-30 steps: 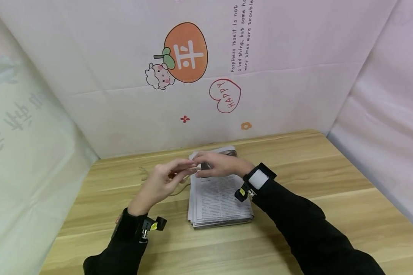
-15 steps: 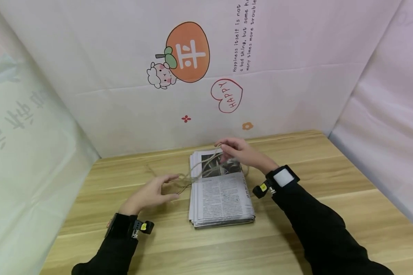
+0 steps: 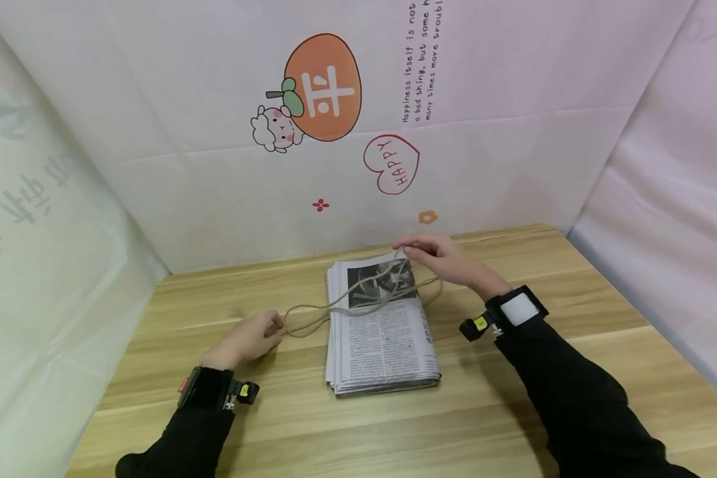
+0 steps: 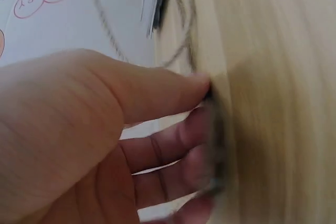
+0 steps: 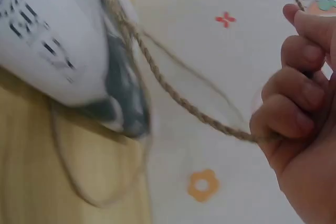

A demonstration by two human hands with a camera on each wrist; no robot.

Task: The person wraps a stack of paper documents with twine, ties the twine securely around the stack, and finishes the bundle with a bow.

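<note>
A folded stack of newspapers [image 3: 382, 352] lies on the table, a dark photo near its far end. Tan twine [image 3: 358, 309] runs in loose loops across the upper part of the stack. To the stack's left, my left hand [image 3: 251, 338] pinches the twine low over the table; the left wrist view has the thumb against the fingers, with a blurred strand beside them. My right hand [image 3: 451, 262] is at the stack's far right corner, its curled fingers gripping twine [image 5: 184, 103]. One loop of it droops past the stack's right side in the right wrist view.
The wood-grain table [image 3: 299, 431] ends at a white printed cloth [image 3: 227, 206] behind it. More cloth hangs at the left and right sides. Each wrist wears a strap with a small camera.
My hands have drawn apart from above the stack, the left one to the left, the right one to the far right. The twine now stretches between them across the newspapers.
</note>
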